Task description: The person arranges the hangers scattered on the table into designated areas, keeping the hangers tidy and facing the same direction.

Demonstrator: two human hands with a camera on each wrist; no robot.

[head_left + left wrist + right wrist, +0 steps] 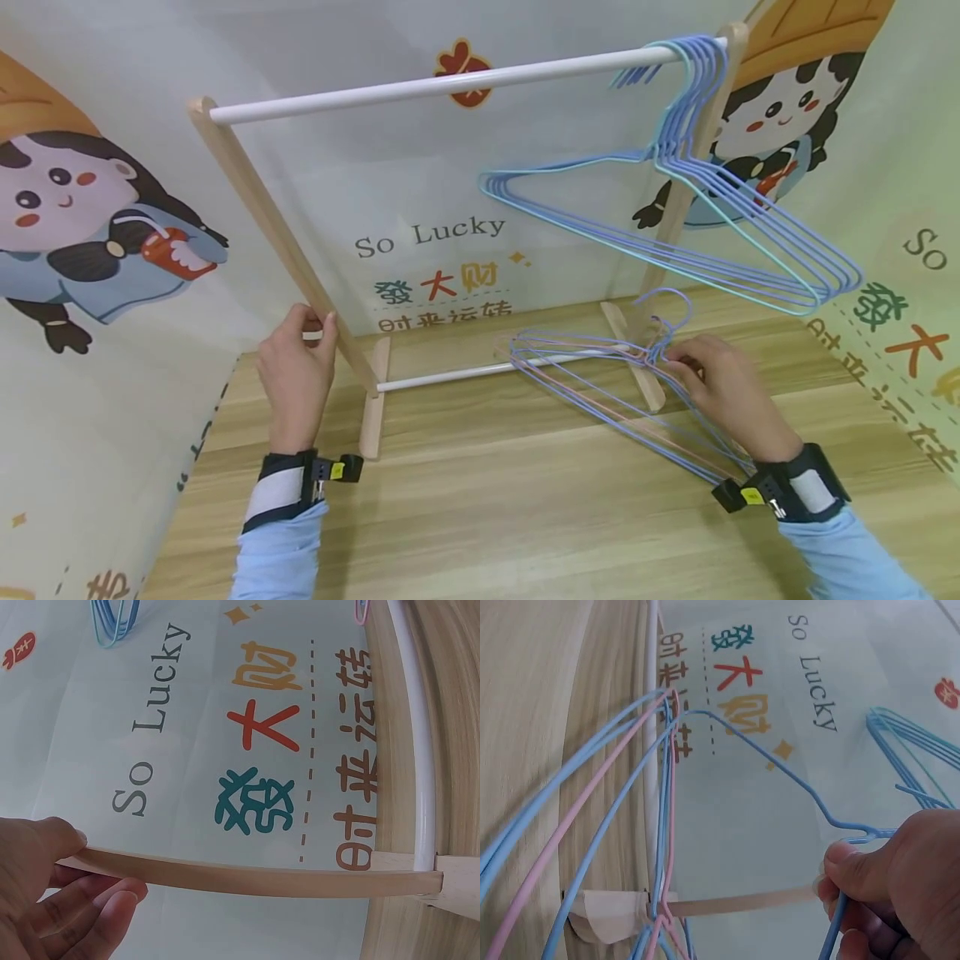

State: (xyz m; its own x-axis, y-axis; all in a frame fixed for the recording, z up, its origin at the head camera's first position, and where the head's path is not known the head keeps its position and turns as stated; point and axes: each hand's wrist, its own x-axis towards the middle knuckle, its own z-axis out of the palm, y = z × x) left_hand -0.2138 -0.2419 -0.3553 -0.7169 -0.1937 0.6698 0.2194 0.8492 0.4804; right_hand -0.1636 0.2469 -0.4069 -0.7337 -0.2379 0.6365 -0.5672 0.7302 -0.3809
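Observation:
My left hand (296, 375) grips the left wooden post (258, 196) of a garment rack partway up, thumb on one side and fingers on the other. At the lower right, my right hand (723, 392) pinches a blue wire clothes hanger (810, 793) just below its hook. That hanger's hook points up, apart from the top rail. Below it, several blue hangers and a pink hanger (555, 846) lie bunched together near the rack's right foot. A bunch of blue and teal hangers (663, 137) hangs at the right end of the white top rail (450, 83).
The rack stands on a wood-grain table (525, 517), with a white lower bar (450, 373) between its wooden feet. Behind and on both sides hangs a pale printed backdrop (337, 183) with cartoon figures and lettering.

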